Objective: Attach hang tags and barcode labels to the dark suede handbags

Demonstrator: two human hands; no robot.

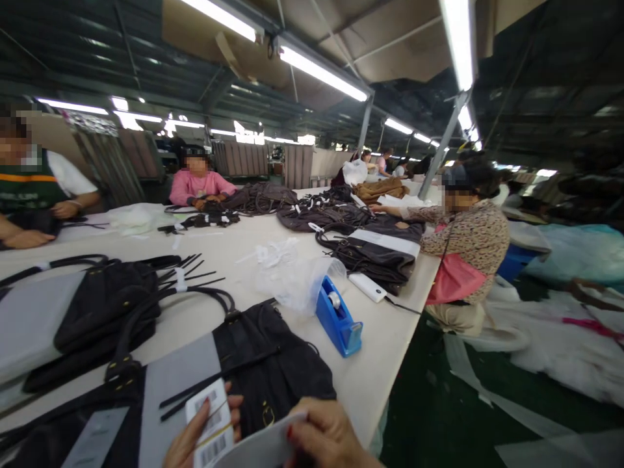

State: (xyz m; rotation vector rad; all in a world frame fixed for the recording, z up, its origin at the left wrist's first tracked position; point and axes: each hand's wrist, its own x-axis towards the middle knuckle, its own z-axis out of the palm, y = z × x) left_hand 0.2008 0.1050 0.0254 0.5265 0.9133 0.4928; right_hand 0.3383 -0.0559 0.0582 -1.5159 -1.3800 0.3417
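Note:
At the lower middle, my left hand (188, 439) is closed around a small stack of white barcode labels (213, 422), with a thin yellowish band across them. My right hand (329, 432) pinches the edge of a pale, curved sheet (266, 445), which reaches over to the labels; its lower part is out of frame. Just beyond both hands lies a black handbag (277, 364) with a grey wrap (178, 367) around its middle and dark straps. A blue tape dispenser (336, 322) stands past the bag, to the right.
Another wrapped black bag (112, 305) lies to the left. Beyond the dispenser are crumpled clear plastic (297, 283), a white device (367, 286) with a cable and piled dark bags (375, 253). Co-workers sit around the table (385, 357), whose right edge drops to a green floor.

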